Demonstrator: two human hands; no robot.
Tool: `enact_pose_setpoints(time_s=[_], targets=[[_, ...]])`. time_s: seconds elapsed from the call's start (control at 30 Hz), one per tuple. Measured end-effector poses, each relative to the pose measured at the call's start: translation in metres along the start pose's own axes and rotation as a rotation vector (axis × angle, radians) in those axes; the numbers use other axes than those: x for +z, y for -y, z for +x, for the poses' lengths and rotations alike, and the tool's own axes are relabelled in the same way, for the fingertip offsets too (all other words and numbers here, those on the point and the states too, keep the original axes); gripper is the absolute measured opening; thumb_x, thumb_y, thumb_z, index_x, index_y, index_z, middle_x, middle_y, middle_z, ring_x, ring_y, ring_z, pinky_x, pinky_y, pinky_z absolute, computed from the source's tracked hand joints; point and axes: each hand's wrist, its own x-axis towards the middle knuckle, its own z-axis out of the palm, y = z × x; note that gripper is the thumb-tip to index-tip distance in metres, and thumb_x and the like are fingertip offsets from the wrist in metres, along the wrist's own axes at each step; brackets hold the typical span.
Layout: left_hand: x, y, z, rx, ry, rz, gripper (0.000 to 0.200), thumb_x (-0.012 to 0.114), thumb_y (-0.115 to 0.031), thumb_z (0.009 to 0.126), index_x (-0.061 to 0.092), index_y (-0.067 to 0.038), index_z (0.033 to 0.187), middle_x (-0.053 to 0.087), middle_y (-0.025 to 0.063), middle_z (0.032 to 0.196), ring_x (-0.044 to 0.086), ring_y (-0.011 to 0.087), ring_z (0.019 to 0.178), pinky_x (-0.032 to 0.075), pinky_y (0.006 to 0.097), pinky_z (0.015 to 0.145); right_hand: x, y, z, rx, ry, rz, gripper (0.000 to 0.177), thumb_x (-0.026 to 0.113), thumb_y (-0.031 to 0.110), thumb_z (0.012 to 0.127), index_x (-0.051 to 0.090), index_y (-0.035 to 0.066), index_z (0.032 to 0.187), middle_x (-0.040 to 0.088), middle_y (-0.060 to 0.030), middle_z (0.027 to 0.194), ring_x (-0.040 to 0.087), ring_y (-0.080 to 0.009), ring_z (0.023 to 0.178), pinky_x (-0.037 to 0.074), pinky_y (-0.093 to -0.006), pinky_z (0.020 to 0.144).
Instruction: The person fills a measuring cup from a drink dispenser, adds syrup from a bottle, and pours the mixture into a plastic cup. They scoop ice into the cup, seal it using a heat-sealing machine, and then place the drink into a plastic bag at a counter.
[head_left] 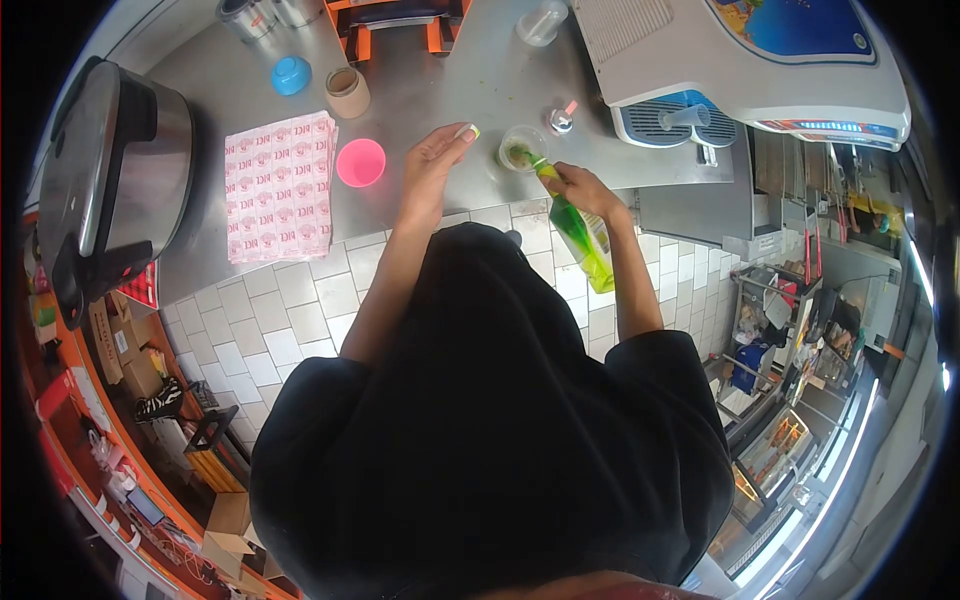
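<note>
My right hand [588,192] is wrapped round the neck of a green bottle [575,232]. The bottle is tipped, its mouth at a clear plastic cup [508,160] with something in the bottom. Between the thumb and fingers of my left hand [435,160] is a small whitish-green bottle cap [470,130], held above the counter left of the cup. A pink cup [361,163] stands to the left of that hand. Behind the clear cup is a small glass container with a pink-tipped top [560,119].
A stack of printed paper sheets [280,188] lies at left, beside a large steel cooker [130,170]. A blue bowl [291,75], a brown jar [347,93] and a clear cup [541,24] stand farther back on the steel counter [440,95]. A white drink machine [690,60] is at right.
</note>
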Motion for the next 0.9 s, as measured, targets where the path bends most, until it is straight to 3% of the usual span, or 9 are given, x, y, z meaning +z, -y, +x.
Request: enact_pose_setpoints(time_s=[0.33,0.53,0.73,0.8,0.9], targets=[[0.005,0.005,0.002,-0.009,0.008,0.024,0.041,0.076,-0.030,0.090,0.070,0.000,0.117,0.071,0.0062,0.106,0.060,0.0127,0.100,0.043,0.0301,0.093,0.006,-0.008,0.000,-0.028,-0.021,0.042,0.050,0.056,0.046,0.097,0.064,0.001,0.116,0.070,-0.0217,0.098,0.067,-0.0356,0.098,0.049,-0.0419,0.087],[0.017,0.010,0.007,-0.012,0.044,0.081,0.045,0.078,-0.031,0.088,0.069,0.001,0.119,0.071,0.0094,0.112,0.063,0.0159,0.107,0.044,0.0309,0.098,0.017,-0.008,-0.004,-0.059,-0.151,0.103,0.046,0.058,0.043,0.097,0.061,0.002,0.117,0.068,-0.0235,0.095,0.066,-0.0372,0.094,0.048,-0.0443,0.084],[0.036,0.025,0.021,0.056,0.078,0.207,0.042,0.079,-0.031,0.086,0.072,-0.003,0.116,0.072,0.0108,0.109,0.064,0.0169,0.107,0.046,0.0312,0.094,0.035,-0.012,-0.008,-0.274,-0.479,0.021,0.040,0.062,0.037,0.096,0.058,0.004,0.120,0.062,-0.0203,0.097,0.061,-0.0391,0.091,0.047,-0.0467,0.083],[0.042,0.031,0.026,0.112,0.143,0.289,0.041,0.077,-0.031,0.089,0.070,-0.004,0.120,0.070,0.0074,0.116,0.061,0.0161,0.114,0.044,0.0361,0.100,0.039,-0.008,-0.013,-0.355,-0.642,0.005,0.039,0.066,0.034,0.094,0.058,0.005,0.120,0.061,-0.0188,0.097,0.059,-0.0385,0.094,0.046,-0.0472,0.085],[0.054,0.030,0.028,0.206,0.163,0.415,0.039,0.078,-0.029,0.087,0.072,-0.005,0.117,0.070,0.0073,0.114,0.062,0.0171,0.111,0.046,0.0372,0.098,0.043,-0.006,-0.017,-0.381,-0.718,-0.017,0.040,0.070,0.031,0.091,0.058,0.004,0.119,0.062,-0.0177,0.099,0.058,-0.0374,0.096,0.045,-0.0467,0.085]])
